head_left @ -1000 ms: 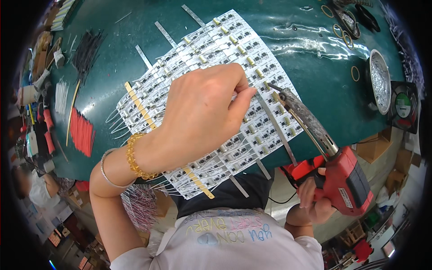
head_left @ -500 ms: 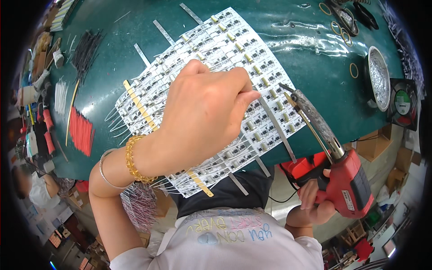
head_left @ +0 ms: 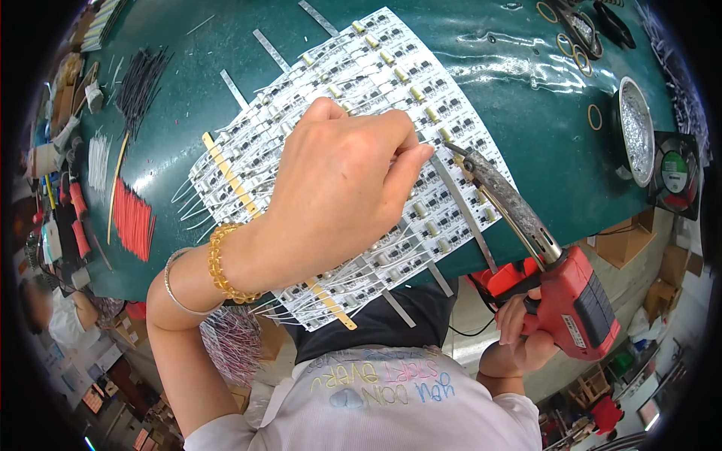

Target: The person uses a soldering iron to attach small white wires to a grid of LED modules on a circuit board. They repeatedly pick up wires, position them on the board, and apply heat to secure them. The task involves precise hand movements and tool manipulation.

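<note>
A white sheet of joined circuit boards (head_left: pixel 455 101) lies tilted on the green table, rows of small black and yellowish parts covering it. Above it, my left hand (head_left: pixel 342 180) is closed in a pinch; what sits between thumb and forefinger is hidden. My right hand (head_left: pixel 523 338) grips a red and black soldering gun (head_left: pixel 575 301). The dark tip of that gun reaches the board just right of my left fingertips, next to a row of yellowish parts. White wires (head_left: pixel 192 203) stick out past the board's left edge. A grey metal strip (head_left: pixel 466 207) crosses its right side.
Bundles of black wires (head_left: pixel 141 86), white wires (head_left: pixel 99 161) and red wires (head_left: pixel 133 222) lie at left. A brass strip (head_left: pixel 229 173) crosses the board. At right stand a metal bowl (head_left: pixel 635 131) and a small fan (head_left: pixel 673 173). Rubber bands (head_left: pixel 594 116) lie near them.
The soldering gun has moved left and slightly up, bringing its tip closer to my left fingertips. My left hand stays nearly in place, still pinched.
</note>
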`<control>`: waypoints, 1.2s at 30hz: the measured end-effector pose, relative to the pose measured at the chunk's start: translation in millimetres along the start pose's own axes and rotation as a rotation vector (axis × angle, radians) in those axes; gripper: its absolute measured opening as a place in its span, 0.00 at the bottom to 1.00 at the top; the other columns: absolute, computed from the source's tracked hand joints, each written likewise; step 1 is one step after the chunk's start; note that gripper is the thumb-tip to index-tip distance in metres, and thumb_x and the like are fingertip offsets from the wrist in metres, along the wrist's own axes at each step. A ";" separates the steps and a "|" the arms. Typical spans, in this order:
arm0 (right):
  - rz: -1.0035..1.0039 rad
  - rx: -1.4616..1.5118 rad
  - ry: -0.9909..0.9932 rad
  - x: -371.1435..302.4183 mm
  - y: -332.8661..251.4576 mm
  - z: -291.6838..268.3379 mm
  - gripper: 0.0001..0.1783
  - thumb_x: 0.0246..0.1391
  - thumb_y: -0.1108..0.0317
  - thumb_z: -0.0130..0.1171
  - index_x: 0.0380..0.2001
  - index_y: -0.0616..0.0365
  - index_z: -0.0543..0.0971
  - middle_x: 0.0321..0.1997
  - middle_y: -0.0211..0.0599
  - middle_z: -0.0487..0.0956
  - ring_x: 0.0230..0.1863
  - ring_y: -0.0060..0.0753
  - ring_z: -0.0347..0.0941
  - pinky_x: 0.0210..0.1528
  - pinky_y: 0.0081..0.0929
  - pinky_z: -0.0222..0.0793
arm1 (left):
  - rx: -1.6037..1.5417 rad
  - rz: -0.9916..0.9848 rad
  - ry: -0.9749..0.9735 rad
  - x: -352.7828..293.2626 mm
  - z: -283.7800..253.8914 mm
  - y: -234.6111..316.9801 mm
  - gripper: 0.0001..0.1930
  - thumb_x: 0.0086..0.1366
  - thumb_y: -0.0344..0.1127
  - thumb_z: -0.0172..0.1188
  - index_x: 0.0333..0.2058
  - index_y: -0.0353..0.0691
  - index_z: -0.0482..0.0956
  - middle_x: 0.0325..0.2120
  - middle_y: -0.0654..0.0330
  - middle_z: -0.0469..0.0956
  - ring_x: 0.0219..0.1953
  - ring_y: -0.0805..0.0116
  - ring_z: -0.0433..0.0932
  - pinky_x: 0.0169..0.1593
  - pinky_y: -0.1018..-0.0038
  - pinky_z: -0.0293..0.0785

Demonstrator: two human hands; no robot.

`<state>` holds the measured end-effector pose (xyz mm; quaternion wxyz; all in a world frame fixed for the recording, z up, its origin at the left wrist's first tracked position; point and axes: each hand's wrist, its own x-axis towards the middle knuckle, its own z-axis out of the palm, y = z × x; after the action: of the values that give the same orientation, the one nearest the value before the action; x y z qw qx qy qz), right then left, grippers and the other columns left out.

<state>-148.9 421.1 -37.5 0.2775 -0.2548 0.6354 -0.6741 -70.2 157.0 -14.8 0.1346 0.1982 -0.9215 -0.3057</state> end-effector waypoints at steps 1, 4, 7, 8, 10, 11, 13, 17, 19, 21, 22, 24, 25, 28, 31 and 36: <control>-0.001 -0.002 0.005 0.4 -0.6 0.5 0.39 0.51 0.38 0.52 0.45 0.69 0.63 0.08 0.25 0.65 0.08 0.21 0.61 0.13 0.18 0.57 | 0.005 0.006 0.003 0.4 0.7 -0.2 0.08 0.54 0.33 0.62 0.19 0.40 0.75 0.11 0.65 0.69 0.14 0.71 0.62 0.32 0.75 0.58; 0.004 0.011 0.000 1.6 -0.9 0.6 0.39 0.51 0.38 0.52 0.44 0.69 0.63 0.09 0.25 0.65 0.08 0.20 0.61 0.13 0.18 0.57 | 0.031 0.014 0.017 -0.8 -0.5 0.4 0.08 0.54 0.33 0.62 0.19 0.40 0.75 0.10 0.65 0.69 0.14 0.71 0.61 0.32 0.75 0.58; 0.009 -0.014 -0.003 0.8 -0.7 1.1 0.39 0.51 0.39 0.52 0.44 0.69 0.63 0.09 0.25 0.65 0.08 0.20 0.61 0.13 0.18 0.57 | 0.035 0.026 0.027 0.3 3.1 -0.9 0.09 0.54 0.33 0.62 0.19 0.40 0.74 0.10 0.65 0.68 0.14 0.70 0.61 0.31 0.74 0.58; 0.011 -0.021 -0.007 0.8 -0.7 0.6 0.39 0.51 0.39 0.52 0.44 0.69 0.63 0.09 0.25 0.65 0.08 0.20 0.61 0.13 0.18 0.57 | 0.037 0.025 0.030 0.1 2.6 -0.3 0.09 0.54 0.32 0.62 0.19 0.40 0.74 0.10 0.65 0.68 0.14 0.70 0.61 0.31 0.74 0.58; 0.024 -0.046 -0.025 -0.5 -0.5 -0.6 0.39 0.51 0.39 0.52 0.44 0.69 0.64 0.09 0.25 0.65 0.08 0.20 0.60 0.13 0.18 0.57 | 0.042 0.022 0.035 -0.4 1.8 0.7 0.09 0.54 0.32 0.62 0.18 0.40 0.74 0.10 0.65 0.68 0.14 0.70 0.61 0.31 0.74 0.58; 0.030 -0.065 -0.027 -1.3 -0.2 -1.7 0.38 0.51 0.39 0.52 0.44 0.69 0.64 0.09 0.25 0.65 0.08 0.20 0.60 0.13 0.18 0.57 | 0.038 0.024 0.035 0.0 2.6 0.3 0.09 0.54 0.32 0.62 0.18 0.40 0.74 0.10 0.65 0.68 0.14 0.70 0.61 0.31 0.74 0.58; 0.042 -0.088 -0.027 -2.9 0.0 -2.6 0.38 0.51 0.39 0.53 0.44 0.69 0.64 0.09 0.26 0.65 0.08 0.19 0.60 0.13 0.17 0.57 | 0.035 0.028 0.034 0.3 4.0 -0.7 0.09 0.54 0.32 0.62 0.18 0.40 0.74 0.10 0.65 0.68 0.14 0.70 0.61 0.31 0.74 0.58; 0.033 -0.048 0.015 -1.6 -5.2 3.4 0.38 0.52 0.40 0.52 0.44 0.70 0.63 0.09 0.25 0.65 0.08 0.19 0.60 0.13 0.17 0.57 | 0.039 0.034 0.036 0.3 3.9 -0.1 0.09 0.54 0.32 0.62 0.18 0.40 0.74 0.10 0.64 0.69 0.14 0.70 0.62 0.32 0.74 0.58; 0.006 -0.008 0.016 -0.2 -4.0 2.5 0.37 0.53 0.41 0.52 0.45 0.70 0.63 0.09 0.24 0.65 0.08 0.19 0.60 0.13 0.17 0.57 | 0.040 0.034 0.040 -0.3 4.0 -0.3 0.09 0.54 0.33 0.62 0.18 0.40 0.74 0.10 0.64 0.69 0.14 0.70 0.62 0.32 0.74 0.58; -0.033 0.002 0.011 0.8 -2.0 -0.3 0.37 0.53 0.41 0.52 0.46 0.70 0.62 0.09 0.24 0.65 0.08 0.19 0.60 0.13 0.17 0.56 | 0.037 0.035 0.047 0.1 3.7 -0.2 0.09 0.54 0.33 0.62 0.18 0.40 0.75 0.10 0.64 0.69 0.14 0.70 0.62 0.32 0.74 0.58; -0.044 0.008 0.005 1.1 -1.8 -1.0 0.38 0.53 0.41 0.51 0.47 0.70 0.62 0.09 0.24 0.65 0.08 0.19 0.60 0.13 0.17 0.56 | 0.036 0.035 0.042 0.0 3.8 -0.4 0.09 0.54 0.33 0.62 0.19 0.40 0.75 0.10 0.64 0.69 0.14 0.70 0.62 0.32 0.74 0.58; -0.049 0.021 -0.005 1.1 -1.5 -0.6 0.38 0.54 0.41 0.51 0.48 0.71 0.61 0.08 0.24 0.65 0.08 0.19 0.60 0.12 0.17 0.57 | 0.042 0.042 0.033 0.3 3.8 -0.3 0.09 0.55 0.33 0.62 0.19 0.40 0.75 0.10 0.63 0.69 0.14 0.69 0.63 0.32 0.74 0.59; -0.053 0.025 -0.006 1.0 -1.2 -0.3 0.38 0.54 0.42 0.51 0.48 0.71 0.61 0.08 0.24 0.65 0.08 0.19 0.60 0.12 0.17 0.57 | 0.051 0.039 0.015 0.5 3.5 -0.5 0.08 0.55 0.33 0.61 0.19 0.40 0.75 0.10 0.63 0.70 0.14 0.69 0.63 0.32 0.74 0.59; -0.081 0.031 0.001 2.0 -0.7 0.6 0.39 0.54 0.41 0.51 0.48 0.72 0.60 0.08 0.24 0.65 0.07 0.19 0.60 0.12 0.17 0.57 | 0.076 0.030 -0.043 0.4 -4.1 1.1 0.07 0.55 0.32 0.61 0.20 0.39 0.75 0.11 0.62 0.70 0.14 0.67 0.64 0.33 0.74 0.60; -0.086 0.025 0.027 -0.1 -1.8 1.2 0.40 0.54 0.41 0.50 0.48 0.72 0.60 0.08 0.25 0.65 0.07 0.19 0.60 0.12 0.17 0.57 | 0.078 0.011 -0.144 0.1 -23.7 1.0 0.06 0.55 0.32 0.60 0.22 0.39 0.76 0.11 0.62 0.71 0.16 0.66 0.67 0.33 0.74 0.61; -0.051 0.015 0.049 -5.7 -4.0 -3.0 0.43 0.52 0.39 0.50 0.49 0.73 0.59 0.08 0.25 0.65 0.07 0.19 0.59 0.12 0.16 0.57 | 0.086 0.016 -0.114 -1.1 -50.6 18.2 0.05 0.55 0.30 0.59 0.23 0.38 0.75 0.14 0.61 0.72 0.23 0.66 0.71 0.34 0.73 0.60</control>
<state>-147.2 427.4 -33.7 0.2466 -0.2523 0.6302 -0.6916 -55.7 145.1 35.6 0.0757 0.1785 -0.9415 -0.2757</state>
